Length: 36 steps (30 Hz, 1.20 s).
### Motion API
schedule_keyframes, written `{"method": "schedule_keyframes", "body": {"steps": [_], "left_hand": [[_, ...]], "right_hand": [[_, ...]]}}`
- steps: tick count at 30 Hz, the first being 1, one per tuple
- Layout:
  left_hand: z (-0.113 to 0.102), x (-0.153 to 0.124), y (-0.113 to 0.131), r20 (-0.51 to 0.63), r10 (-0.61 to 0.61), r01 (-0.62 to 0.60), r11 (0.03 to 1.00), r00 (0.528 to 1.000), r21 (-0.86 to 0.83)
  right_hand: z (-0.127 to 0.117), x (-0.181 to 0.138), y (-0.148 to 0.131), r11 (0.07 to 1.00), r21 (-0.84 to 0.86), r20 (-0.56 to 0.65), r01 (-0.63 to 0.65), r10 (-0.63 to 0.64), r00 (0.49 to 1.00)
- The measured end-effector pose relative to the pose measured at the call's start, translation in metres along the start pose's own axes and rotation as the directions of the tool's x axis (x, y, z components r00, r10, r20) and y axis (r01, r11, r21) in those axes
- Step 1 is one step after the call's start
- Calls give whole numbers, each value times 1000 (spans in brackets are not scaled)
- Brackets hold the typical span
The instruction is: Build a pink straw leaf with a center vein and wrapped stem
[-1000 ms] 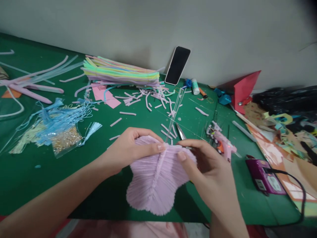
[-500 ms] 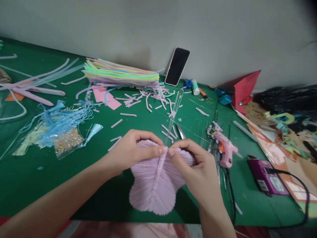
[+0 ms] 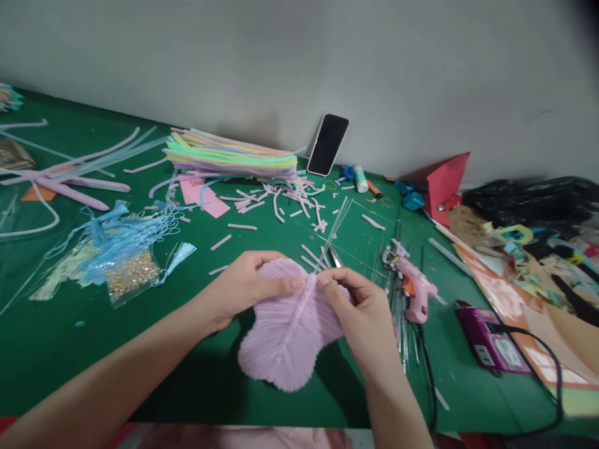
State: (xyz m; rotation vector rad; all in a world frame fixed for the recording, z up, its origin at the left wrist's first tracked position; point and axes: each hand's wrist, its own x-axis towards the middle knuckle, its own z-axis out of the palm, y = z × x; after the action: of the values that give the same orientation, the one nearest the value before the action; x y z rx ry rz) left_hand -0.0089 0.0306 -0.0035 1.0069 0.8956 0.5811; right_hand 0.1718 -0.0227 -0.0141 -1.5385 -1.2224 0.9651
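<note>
A lilac butterfly-shaped piece made of pipe cleaners (image 3: 285,337) hangs between my hands above the green table, with a ridge down its middle. My left hand (image 3: 255,287) pinches its upper left part, thumb on the near face. On the upper right part, my right hand (image 3: 358,305) grips it close to the ridge, thumb and fingers nearly meeting the left thumb. Several thin clear rods or wires (image 3: 339,221) stick out past the top of the ridge. Just beyond my right hand lie metal scissors or pliers (image 3: 335,255), partly hidden.
Behind are a pipe-cleaner bundle (image 3: 234,154), lilac offcuts (image 3: 242,227) and a leaning phone (image 3: 328,144). Blue tassels (image 3: 121,234) and a bag of gold beads (image 3: 132,274) lie left. At right are a pink glue gun (image 3: 416,290), a purple power box (image 3: 491,340) and its black cable.
The lilac piece has tilted, its lower end swinging slightly left and up. Both hands keep their hold. The camera view has shifted a little.
</note>
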Motion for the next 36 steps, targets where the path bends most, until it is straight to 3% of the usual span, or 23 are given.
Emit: {"method": "schedule_keyframes", "body": {"steps": [5, 11, 23, 33, 36], "left_hand": [[-1, 0, 1, 21, -54, 54, 998, 998, -22], [-2, 2, -3, -17, 1, -1, 999, 1000, 42], [-1, 3, -5, -42, 33, -29, 995, 999, 95], [2, 2, -7, -45, 20, -17, 998, 999, 68], [-1, 3, -7, -41, 39, -35, 995, 998, 98]], "right_hand": [[6, 0, 5, 989, 131, -20, -63, 66, 998], [9, 3, 4, 955, 241, 39, -173, 169, 985], [11, -1, 4, 959, 239, 77, -154, 139, 987], [14, -4, 6, 987, 139, -14, -79, 82, 997], [8, -4, 8, 969, 211, 24, -124, 122, 992]]}}
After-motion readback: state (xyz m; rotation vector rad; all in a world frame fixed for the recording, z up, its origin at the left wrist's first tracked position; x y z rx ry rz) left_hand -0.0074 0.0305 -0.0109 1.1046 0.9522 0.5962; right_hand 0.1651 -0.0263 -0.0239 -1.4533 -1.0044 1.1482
